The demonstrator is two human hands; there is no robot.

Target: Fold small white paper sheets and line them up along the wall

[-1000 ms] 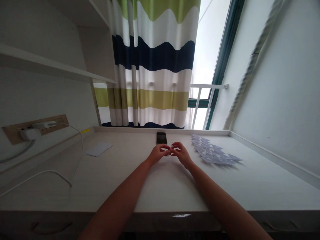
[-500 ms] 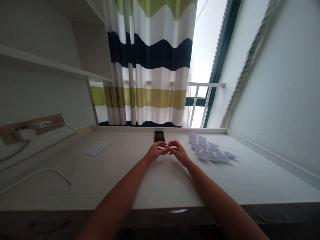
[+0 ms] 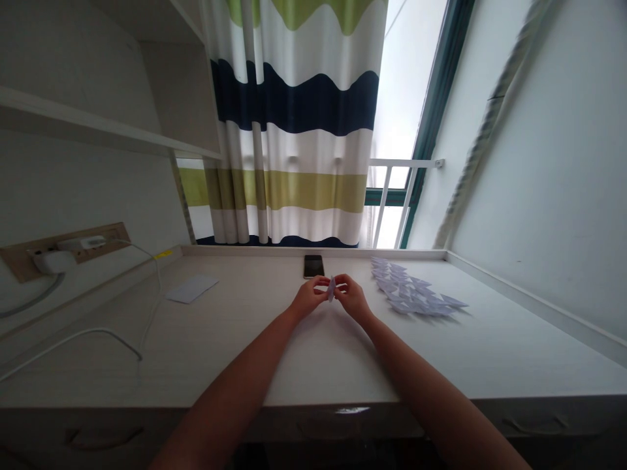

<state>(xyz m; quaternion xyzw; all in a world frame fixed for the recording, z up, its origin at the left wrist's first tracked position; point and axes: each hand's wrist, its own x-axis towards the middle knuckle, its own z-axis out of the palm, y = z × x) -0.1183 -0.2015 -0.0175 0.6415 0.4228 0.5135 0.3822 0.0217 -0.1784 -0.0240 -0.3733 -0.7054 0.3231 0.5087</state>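
Between my two hands, a little above the desk, is a small folded white paper, seen nearly edge-on. My left hand pinches it from the left with bent fingers. From the right, the fingertips of my right hand close on the same paper. Its exact fold is too small to make out. To the right of my hands lies a group of several folded white paper pieces with pointed ends, set close together. Just beyond my left hand rests a dark phone.
Flat white sheets lie at the left of the white desk. A white cable runs from the wall socket strip down across the desk's left side. A raised rim borders the back, before a striped curtain.
The folded paper has turned slightly between my fingers and shows more of its pointed outline. Both hands stay almost in place, and the whole view has shifted a little.
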